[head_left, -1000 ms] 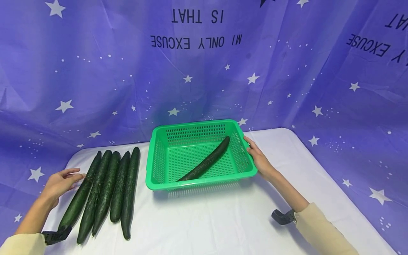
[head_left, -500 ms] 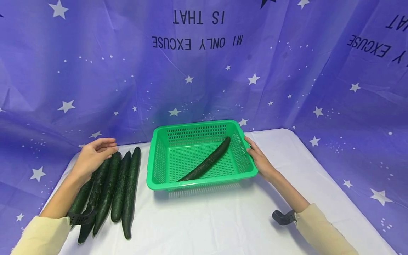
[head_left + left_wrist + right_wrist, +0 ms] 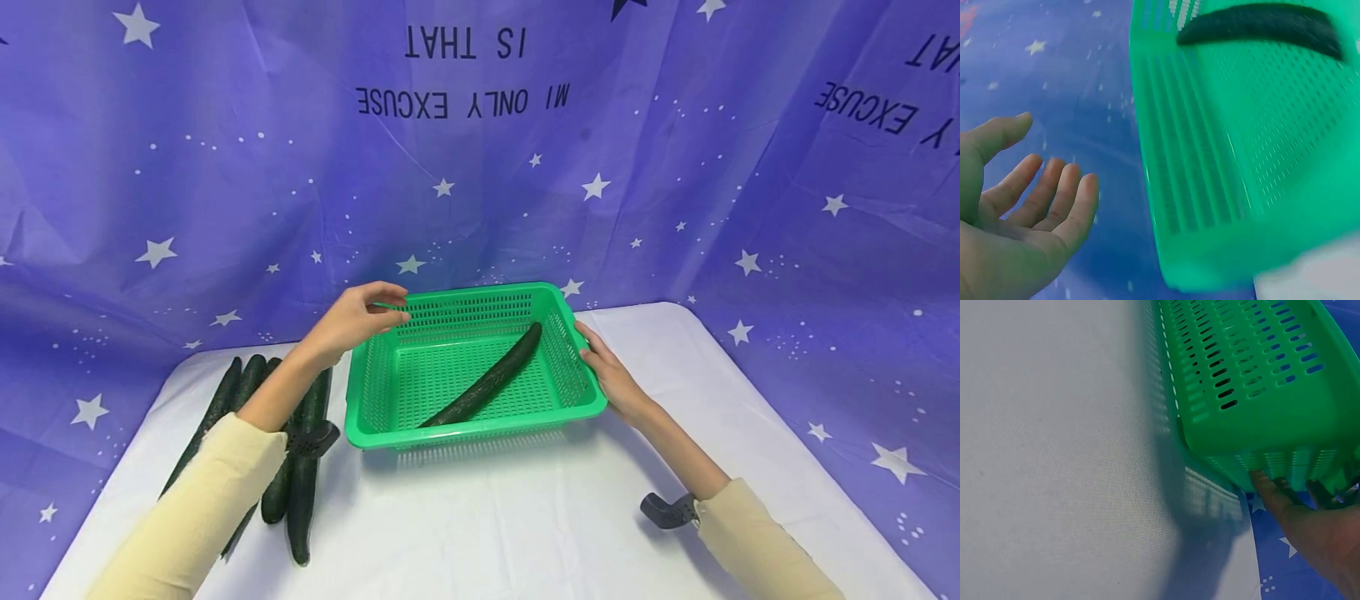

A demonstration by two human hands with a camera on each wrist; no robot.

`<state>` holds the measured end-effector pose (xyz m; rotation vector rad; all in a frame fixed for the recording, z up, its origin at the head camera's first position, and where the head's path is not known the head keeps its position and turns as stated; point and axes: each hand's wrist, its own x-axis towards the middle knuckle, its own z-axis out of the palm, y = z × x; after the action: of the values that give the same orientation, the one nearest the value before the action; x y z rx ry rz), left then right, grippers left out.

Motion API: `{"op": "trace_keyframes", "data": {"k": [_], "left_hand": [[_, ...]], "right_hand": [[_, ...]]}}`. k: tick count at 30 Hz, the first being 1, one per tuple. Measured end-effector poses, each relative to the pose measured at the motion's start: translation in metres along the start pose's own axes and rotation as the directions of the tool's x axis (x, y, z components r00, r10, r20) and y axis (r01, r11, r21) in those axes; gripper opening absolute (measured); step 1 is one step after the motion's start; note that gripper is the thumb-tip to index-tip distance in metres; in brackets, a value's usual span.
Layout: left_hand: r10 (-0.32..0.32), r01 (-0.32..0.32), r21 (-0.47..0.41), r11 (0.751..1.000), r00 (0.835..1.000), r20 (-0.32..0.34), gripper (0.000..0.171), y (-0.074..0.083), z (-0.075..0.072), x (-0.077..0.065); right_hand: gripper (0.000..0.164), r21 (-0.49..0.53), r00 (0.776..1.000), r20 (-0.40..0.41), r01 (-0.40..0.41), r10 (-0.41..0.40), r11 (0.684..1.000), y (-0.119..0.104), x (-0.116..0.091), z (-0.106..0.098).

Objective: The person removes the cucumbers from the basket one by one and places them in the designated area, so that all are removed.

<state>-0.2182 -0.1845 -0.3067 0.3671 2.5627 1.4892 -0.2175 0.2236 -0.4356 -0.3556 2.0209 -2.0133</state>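
My left hand [image 3: 356, 321] hovers by the back left corner of a green plastic basket [image 3: 480, 429], fingers loosely bent and nothing between them. In the left wrist view that same hand [image 3: 1035, 212] shows an empty palm beside the basket's end wall. One dark green cucumber [image 3: 487, 382] lies slantwise on the basket floor. At the basket's right end my right hand [image 3: 613, 379] grips the rim side; in the right wrist view its fingers [image 3: 1272, 494] are against the end wall. To the left, a row of several cucumbers [image 3: 303, 492] is partly hidden behind my left forearm.
A white cloth [image 3: 480, 525] covers the table under basket and cucumbers. Just behind the table hangs a purple curtain [image 3: 480, 217] with stars and lettering, and it runs down the right side too. A dark wrist mount [image 3: 666, 511] sits at each sleeve.
My left hand has moved from the left end of the cucumber row, over the row and rightward to the basket's back left corner. The right hand and the basket have stayed put.
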Motion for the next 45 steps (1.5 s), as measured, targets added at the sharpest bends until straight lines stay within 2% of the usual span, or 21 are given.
{"op": "trace_keyframes", "data": {"k": [3,8,15,22,30,37,40,45], "left_hand": [[0.018,-0.018,0.004,1.0,0.999,0.047,0.048,0.009,0.015,0.018],[0.039,-0.042,0.03,0.999,0.992,0.121,0.047,0.02,0.04,0.04],[-0.032,0.036,-0.015,0.999,0.978,0.205,0.044,0.018,0.069,0.067],[-0.086,0.094,-0.024,0.995,0.966,0.243,0.045,0.009,0.09,0.087],[-0.117,0.121,0.004,0.993,0.947,0.299,0.044,-0.005,0.111,0.102],[-0.151,0.132,0.08,0.988,0.932,0.33,0.041,-0.015,0.129,0.104],[-0.18,0.148,0.115,0.982,0.915,0.361,0.045,-0.017,0.134,0.103],[-0.241,0.174,0.194,0.965,0.878,0.414,0.051,-0.019,0.141,0.101]], "right_hand": [[0.057,0.0,1.0,0.0,-0.002,0.002,1.0,0.0,0.0,0.0],[0.057,0.002,1.0,-0.001,-0.002,0.002,1.0,0.0,0.0,0.0],[0.057,-0.003,1.0,0.004,0.006,-0.006,1.0,0.001,-0.001,0.0],[0.056,-0.014,1.0,0.005,0.014,-0.014,1.0,0.001,0.002,-0.001],[0.056,0.003,1.0,0.004,0.011,-0.011,1.0,0.002,0.002,-0.001],[0.057,-0.001,1.0,0.002,0.006,-0.006,1.0,0.002,0.002,-0.001],[0.057,-0.001,1.0,0.006,0.006,-0.006,1.0,0.002,0.002,-0.002],[0.056,-0.003,1.0,0.0,0.004,-0.004,1.0,0.003,0.002,-0.003]]}}
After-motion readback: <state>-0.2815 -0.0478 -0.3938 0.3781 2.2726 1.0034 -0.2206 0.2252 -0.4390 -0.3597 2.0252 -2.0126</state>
